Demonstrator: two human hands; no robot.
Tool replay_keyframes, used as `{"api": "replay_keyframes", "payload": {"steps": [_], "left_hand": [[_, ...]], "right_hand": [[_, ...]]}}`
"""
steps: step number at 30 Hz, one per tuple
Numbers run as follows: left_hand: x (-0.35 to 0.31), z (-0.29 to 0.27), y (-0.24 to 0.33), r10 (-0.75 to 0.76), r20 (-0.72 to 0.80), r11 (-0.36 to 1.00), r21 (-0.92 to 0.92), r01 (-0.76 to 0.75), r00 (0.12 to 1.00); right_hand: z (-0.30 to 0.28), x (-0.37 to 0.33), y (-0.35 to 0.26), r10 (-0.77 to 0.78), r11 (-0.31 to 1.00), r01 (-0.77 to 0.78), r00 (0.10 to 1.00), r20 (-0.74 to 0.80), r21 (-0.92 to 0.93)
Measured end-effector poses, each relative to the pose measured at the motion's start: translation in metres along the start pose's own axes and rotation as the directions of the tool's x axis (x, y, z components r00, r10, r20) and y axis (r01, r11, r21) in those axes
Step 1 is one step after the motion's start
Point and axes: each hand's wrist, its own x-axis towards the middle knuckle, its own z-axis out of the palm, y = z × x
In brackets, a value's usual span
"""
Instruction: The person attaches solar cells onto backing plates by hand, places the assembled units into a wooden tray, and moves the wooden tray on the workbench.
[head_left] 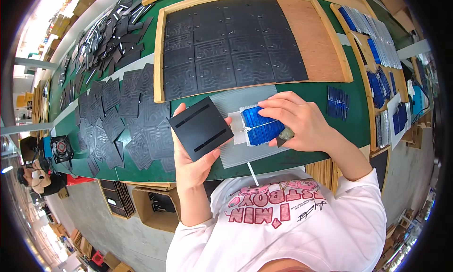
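Your left grip [190,170] is clamped on the black plate [202,129], over the left edge of the grey sheet [232,156]. Your right grip [302,123] is clamped on the blue strips [260,130], right of the plate.

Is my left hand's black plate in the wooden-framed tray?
Out: your left hand holds the black plate, outside the tray.

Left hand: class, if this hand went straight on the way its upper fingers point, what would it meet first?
Probably the near side of the wooden frame, just beyond the left hand. Depth is unclear, so the hand might pass above it.
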Motion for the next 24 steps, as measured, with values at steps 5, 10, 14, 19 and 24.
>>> {"api": "replay_keyframes", "payload": {"steps": [5, 10, 14, 19, 24], "left_hand": [[0.003, -0.004, -0.004, 0.067, -0.005, 0.994, 0.084, -0.066, 0.998], [0.005, -0.001, -0.008, 0.085, -0.104, 0.985, 0.156, -0.069, 0.991], [0.006, 0.015, -0.019, 0.02, -0.036, 0.974, 0.226, -0.011, 0.999], [0.005, 0.029, -0.038, -0.065, 0.111, 0.976, 0.212, 0.04, 0.992], [0.006, 0.032, -0.035, -0.118, 0.124, 0.974, 0.207, 0.091, 0.985]], "right_hand": [[0.001, -0.001, 0.0, -0.014, 1.0, 0.015, 0.999, -0.035, 0.018], [-0.011, 0.004, -0.005, -0.027, 0.994, 0.036, 0.996, -0.09, 0.099], [-0.021, 0.016, -0.013, -0.083, 0.982, 0.107, 0.984, -0.156, 0.153], [-0.02, 0.028, -0.023, -0.118, 0.964, 0.158, 0.975, -0.186, 0.213], [-0.016, 0.03, -0.024, -0.123, 0.973, 0.154, 0.976, -0.181, 0.172]]}}
